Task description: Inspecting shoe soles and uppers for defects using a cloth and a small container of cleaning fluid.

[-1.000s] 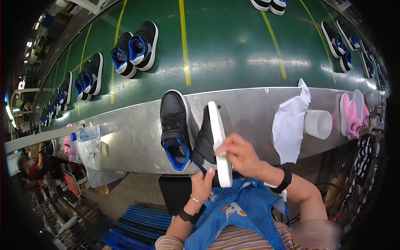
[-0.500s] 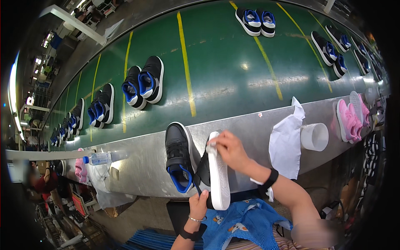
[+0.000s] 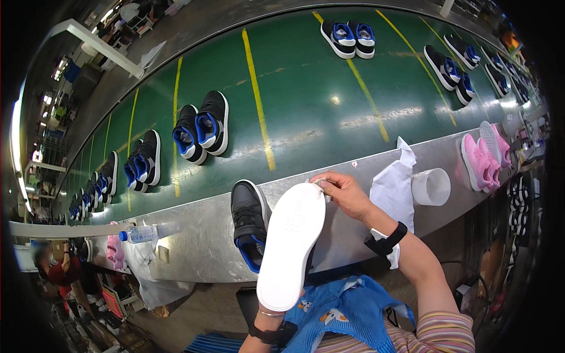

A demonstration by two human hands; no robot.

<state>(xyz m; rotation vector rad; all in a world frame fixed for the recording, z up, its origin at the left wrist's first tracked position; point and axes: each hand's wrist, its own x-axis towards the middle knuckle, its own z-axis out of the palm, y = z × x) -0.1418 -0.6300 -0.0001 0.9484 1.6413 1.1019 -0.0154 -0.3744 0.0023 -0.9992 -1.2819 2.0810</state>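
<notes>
Since the earlier frame the upturned sneaker (image 3: 291, 244) has swung sole-up, long axis running toward the person. Right hand (image 3: 344, 194) pinches its far end; left hand (image 3: 268, 320), mostly hidden, grip unclear, supports the near end beside the black sneaker (image 3: 249, 226).

- The place was a shoe factory's assembly line.
- A long green conveyor belt (image 3: 306, 100) with yellow lines carried pairs of black-and-blue sneakers (image 3: 200, 126) at intervals.
- A metal counter (image 3: 194, 247) ran along it, holding pink shoes (image 3: 482, 159).
- Another worker (image 3: 56, 267) sat farther down the line.
</notes>
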